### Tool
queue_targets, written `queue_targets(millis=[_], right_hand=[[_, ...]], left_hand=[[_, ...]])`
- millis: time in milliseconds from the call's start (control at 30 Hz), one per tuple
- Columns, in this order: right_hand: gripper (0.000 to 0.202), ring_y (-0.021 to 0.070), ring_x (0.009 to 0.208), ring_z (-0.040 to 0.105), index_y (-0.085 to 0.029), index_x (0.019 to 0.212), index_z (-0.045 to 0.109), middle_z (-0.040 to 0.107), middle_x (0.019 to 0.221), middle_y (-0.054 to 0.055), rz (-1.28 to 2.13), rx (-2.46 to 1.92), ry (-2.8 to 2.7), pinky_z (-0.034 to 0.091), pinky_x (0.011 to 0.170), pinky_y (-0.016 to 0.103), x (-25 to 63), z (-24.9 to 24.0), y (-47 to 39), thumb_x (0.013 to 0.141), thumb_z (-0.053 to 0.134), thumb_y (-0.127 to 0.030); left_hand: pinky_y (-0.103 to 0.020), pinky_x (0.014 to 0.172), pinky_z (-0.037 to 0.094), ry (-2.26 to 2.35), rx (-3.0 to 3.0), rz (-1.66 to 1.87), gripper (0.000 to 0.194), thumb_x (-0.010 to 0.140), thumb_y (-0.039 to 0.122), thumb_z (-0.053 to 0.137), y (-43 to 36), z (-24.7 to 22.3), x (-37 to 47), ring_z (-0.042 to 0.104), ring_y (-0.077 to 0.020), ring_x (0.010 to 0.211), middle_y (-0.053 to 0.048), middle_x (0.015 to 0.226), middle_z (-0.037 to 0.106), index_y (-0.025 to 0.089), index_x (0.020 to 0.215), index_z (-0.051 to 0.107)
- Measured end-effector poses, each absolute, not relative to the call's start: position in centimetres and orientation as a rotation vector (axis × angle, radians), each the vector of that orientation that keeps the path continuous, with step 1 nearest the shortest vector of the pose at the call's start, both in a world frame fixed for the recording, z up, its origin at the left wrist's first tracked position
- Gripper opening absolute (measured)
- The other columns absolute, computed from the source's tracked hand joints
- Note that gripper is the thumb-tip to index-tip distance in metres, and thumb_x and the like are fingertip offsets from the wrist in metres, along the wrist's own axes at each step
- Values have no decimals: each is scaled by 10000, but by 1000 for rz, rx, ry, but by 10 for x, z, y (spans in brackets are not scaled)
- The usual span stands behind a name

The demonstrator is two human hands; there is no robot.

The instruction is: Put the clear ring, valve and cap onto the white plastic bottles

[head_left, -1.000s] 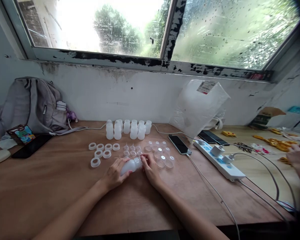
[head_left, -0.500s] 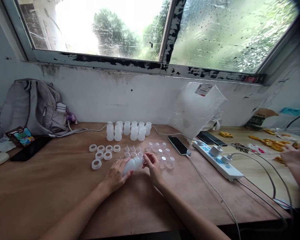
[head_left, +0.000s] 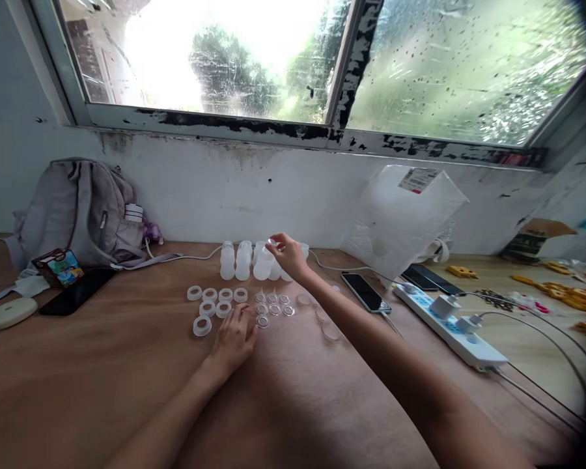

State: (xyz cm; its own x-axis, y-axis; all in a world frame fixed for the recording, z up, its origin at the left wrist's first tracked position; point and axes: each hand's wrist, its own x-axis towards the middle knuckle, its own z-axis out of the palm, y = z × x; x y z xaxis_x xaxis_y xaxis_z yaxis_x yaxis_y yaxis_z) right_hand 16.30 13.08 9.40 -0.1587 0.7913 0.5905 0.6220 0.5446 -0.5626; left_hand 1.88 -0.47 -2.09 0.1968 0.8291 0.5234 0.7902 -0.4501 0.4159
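Observation:
My right hand (head_left: 288, 255) reaches to the row at the wall, its fingers pinched at the top of a frosted white plastic bottle (head_left: 262, 268). That bottle stands upright among similar bottles (head_left: 227, 264), and my hand partly hides the ones behind it. Nearer to me, my left hand (head_left: 234, 337) lies on the brown table with fingers stretched out and nothing visible in it. Beside its fingertips are white plastic rings (head_left: 202, 326) and several clear round pieces (head_left: 262, 321), some with a thin tip. Clear caps (head_left: 330, 331) lie partly behind my right forearm.
A phone (head_left: 366, 292) on a cable and a white power strip (head_left: 449, 326) lie to the right. Behind them a plastic bag (head_left: 405, 215) leans on the wall. A grey backpack (head_left: 78, 208) stands at the left, with a dark phone (head_left: 78, 292) before it.
The bottle that both hands held tilted above the table is gone from there. My right hand moved up to the bottle row; my left lowered onto the table. The other person's hand left view.

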Motion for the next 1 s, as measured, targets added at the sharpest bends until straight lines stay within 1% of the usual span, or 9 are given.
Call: queue_targets(millis=[133,233,400,600,867,1000], right_hand=[[193,175,845,541,-193,957,541,623,921,45,53,-1259,-2042,393,717,283,148,79,157,790,501,-283],[189,205,909,513,-190,962,542,624,950,60,21,-1299,-2082,372,741,305,141,70,166,795,501,-268],[206,242,921,495,-185,987,530,627,942,87,-13,-1399,-2120,343,739,335,133,61,171,815,472,-281],[237,246,940,479,-187,1033,484,620,937,89,-40,-1502,-2145,323,731,333,130,61,177,833,435,-303],[225,259,939,471,-181,995,493,618,902,102,-39,-1609,-2143,319,726,352,132,69,182,834,419,-321],[235,258,940,473,-185,1004,486,619,915,98,-28,-1614,-2139,327,727,357,131,69,181,837,408,-330]], left_hand=[[-364,864,414,1707,2387,1008,293,793,210,426,-2,-22,15,473,-212,1029,-69,1090,488,203,1084,457],[-359,860,409,1753,2392,960,298,789,209,427,0,-23,14,473,-213,1022,-70,1090,492,201,1086,456],[-355,857,399,1781,2396,927,307,784,199,426,-1,-23,15,462,-211,1026,-68,1087,498,200,1089,454],[-356,842,392,1805,2427,896,311,777,196,430,-2,-24,16,468,-214,996,-69,1078,511,190,1085,469],[-387,849,344,2075,2417,837,347,763,185,437,6,-19,4,461,-242,995,-88,1088,529,169,1106,487],[-399,838,330,2262,2348,746,323,759,200,438,7,-15,-3,454,-257,987,-105,1073,532,154,1072,505]])
